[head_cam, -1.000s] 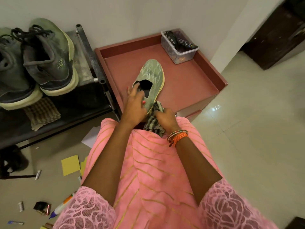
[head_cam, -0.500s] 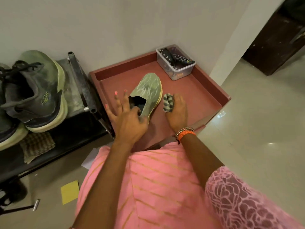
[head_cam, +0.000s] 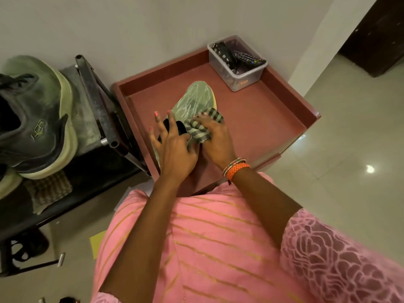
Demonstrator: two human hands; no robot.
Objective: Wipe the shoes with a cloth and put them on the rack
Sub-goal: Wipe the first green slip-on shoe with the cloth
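Observation:
A pale green slip-on shoe lies on the reddish-brown tray table, toe pointing away from me. My left hand grips its heel end, fingers over the dark opening. My right hand presses a checked grey-green cloth onto the shoe's upper, just behind the toe. To the left stands the black metal rack. A dusty grey-green sneaker sits on its top shelf, and part of a second sneaker shows at the frame's left edge.
A clear plastic box with remote controls sits in the tray's far right corner. A folded checked cloth lies on the rack under the sneakers. Yellow paper and small items litter the tiled floor. A dark door is at the right.
My left hand went from open beside the shoe to gripping its heel. My right hand carried the cloth from the tray surface onto the shoe's upper.

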